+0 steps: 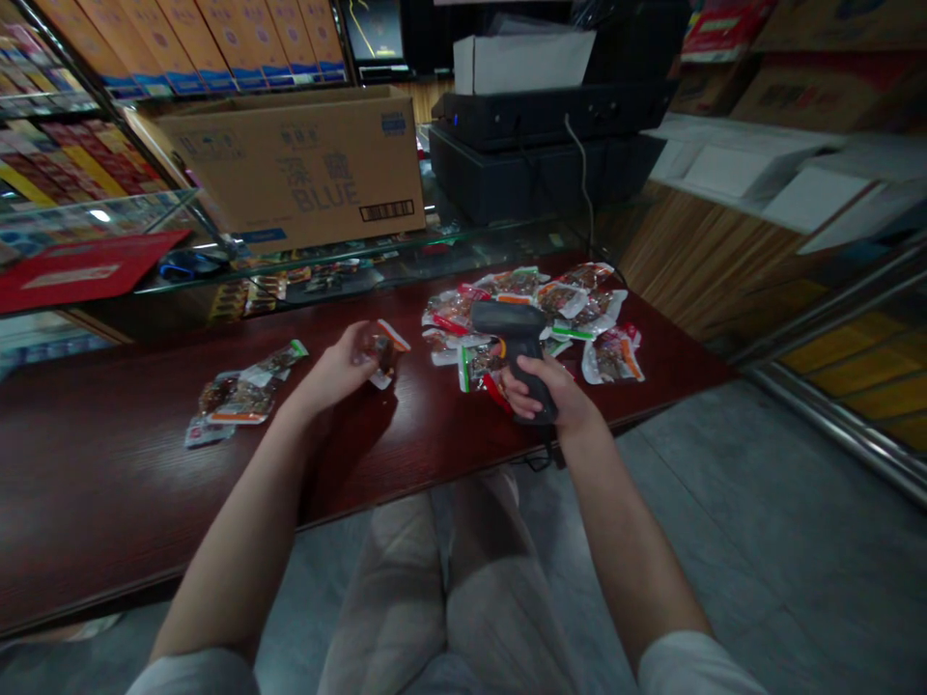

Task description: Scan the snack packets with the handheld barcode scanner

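My right hand point(540, 386) is wrapped round the handle of a black barcode scanner point(511, 323), its head turned toward the left. In my left hand point(346, 365) is a small clear snack packet point(381, 355) with an orange strip, pinched just above the dark red table point(406, 434). Behind and to the right of the scanner lies a spread pile of similar snack packets point(579, 304), with orange, green and red strips. A smaller group of packets point(242, 394) rests left of my left hand. Part of the pile is hidden by the scanner and my right hand.
A cardboard box point(290, 174) stands on the glass shelf point(463, 246) behind the table. Black equipment point(543, 164) with a white box point(525, 63) on top is to its right. A red folder point(87, 270) lies left. A metal-railed rack point(840, 425) borders the right side.
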Available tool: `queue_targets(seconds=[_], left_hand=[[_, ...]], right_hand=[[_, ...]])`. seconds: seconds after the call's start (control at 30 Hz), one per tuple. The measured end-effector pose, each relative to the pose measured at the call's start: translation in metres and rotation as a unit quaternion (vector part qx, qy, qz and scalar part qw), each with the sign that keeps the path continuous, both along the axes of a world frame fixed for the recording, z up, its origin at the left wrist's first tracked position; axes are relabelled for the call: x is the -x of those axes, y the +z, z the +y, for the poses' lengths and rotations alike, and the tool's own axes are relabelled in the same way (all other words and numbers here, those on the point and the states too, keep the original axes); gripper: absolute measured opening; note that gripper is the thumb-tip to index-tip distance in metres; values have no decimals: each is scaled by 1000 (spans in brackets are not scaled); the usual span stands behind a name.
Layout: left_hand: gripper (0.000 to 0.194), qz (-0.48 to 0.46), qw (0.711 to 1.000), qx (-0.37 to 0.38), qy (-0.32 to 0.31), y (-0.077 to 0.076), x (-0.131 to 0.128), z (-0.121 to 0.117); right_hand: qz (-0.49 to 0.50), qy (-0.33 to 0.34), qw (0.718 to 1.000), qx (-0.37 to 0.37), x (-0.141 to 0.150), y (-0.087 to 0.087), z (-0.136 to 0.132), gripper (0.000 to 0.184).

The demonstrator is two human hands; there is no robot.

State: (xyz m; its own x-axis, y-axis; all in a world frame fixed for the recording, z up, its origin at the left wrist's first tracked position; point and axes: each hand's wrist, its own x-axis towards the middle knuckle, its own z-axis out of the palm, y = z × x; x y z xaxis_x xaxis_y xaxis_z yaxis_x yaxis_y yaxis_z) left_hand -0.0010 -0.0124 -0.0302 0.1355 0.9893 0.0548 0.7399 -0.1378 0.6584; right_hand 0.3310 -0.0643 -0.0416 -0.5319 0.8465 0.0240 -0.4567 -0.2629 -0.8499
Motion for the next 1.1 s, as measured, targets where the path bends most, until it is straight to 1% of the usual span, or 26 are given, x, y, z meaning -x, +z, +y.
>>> queue_targets(seconds=[0.07, 0.1, 0.13, 0.17, 0.2, 0.23, 0.27, 0.3, 0.37, 0.4, 0.43, 0.47, 0.53, 0.57, 0.6, 0.63, 0.73, 0.8, 0.83, 0.87, 0.97, 1.03, 1.1], left_hand=[[71, 101, 993, 22, 54, 4, 23, 1], [65, 172, 980, 21, 97, 7, 33, 1], [61, 231, 962, 7, 144, 9, 41, 0], [58, 270, 948, -14, 171, 11, 47, -1], [55, 295, 937, -38, 181, 12, 50, -2], [53, 307, 934, -58, 172, 12, 52, -2], [51, 311, 937, -67, 144, 10, 52, -2], [49, 315, 941, -61, 108, 7, 51, -2], [49, 327, 943, -17, 51, 0, 49, -2], [49, 339, 940, 7, 44, -4, 48, -2], [50, 352, 934, 21, 52, -6, 47, -2], [50, 365, 928, 20, 72, -7, 44, -3], [50, 379, 918, -27, 116, -6, 33, -5], [49, 375, 917, -60, 125, -4, 25, -4], [49, 359, 921, -91, 119, -2, 14, -3], [48, 334, 931, -108, 97, 0, 2, 0], [52, 193, 977, -88, 5, 1, -41, 22], [55, 113, 992, -57, -24, -2, -70, 41], [58, 94, 994, -41, -33, -4, -83, 50], [61, 90, 995, -42, -28, -6, -95, 59], [59, 114, 990, -75, 36, -10, -121, 77], [49, 115, 991, -53, 52, -11, -129, 85], [38, 73, 997, -4, 34, -12, -132, 90]], right_hand=[[25, -9, 1000, -2, -2, 1, 1, 34], [34, -11, 999, -4, -3, 1, 2, 34], [40, -13, 999, -6, -4, 1, 3, 36], [43, -13, 999, -8, -4, 0, 4, 39], [42, -12, 999, -9, -4, 0, 5, 42], [40, -13, 999, -10, -5, 0, 5, 45], [37, -13, 999, -11, -5, 0, 5, 46], [34, -16, 999, -10, -4, 0, 5, 47], [28, -25, 999, -5, -3, 1, 4, 45], [25, -32, 999, -2, -3, 1, 4, 44], [22, -40, 999, 1, -2, 1, 4, 42], [20, -48, 999, 5, -2, 0, 4, 41], [21, -58, 998, 9, -2, -1, 5, 40], [22, -58, 998, 12, -2, -2, 6, 40], [25, -58, 998, 15, -2, -3, 7, 41], [28, -58, 998, 18, -3, -3, 8, 41], [44, -58, 997, 23, -5, -3, 10, 42], [57, -53, 997, 24, -6, -3, 11, 40], [61, -49, 997, 25, -7, -3, 11, 38], [64, -48, 996, 26, -7, -3, 11, 36], [67, -49, 996, 30, -8, -5, 12, 32], [66, -50, 996, 33, -7, -5, 12, 30], [64, -49, 996, 36, -7, -6, 12, 28]])
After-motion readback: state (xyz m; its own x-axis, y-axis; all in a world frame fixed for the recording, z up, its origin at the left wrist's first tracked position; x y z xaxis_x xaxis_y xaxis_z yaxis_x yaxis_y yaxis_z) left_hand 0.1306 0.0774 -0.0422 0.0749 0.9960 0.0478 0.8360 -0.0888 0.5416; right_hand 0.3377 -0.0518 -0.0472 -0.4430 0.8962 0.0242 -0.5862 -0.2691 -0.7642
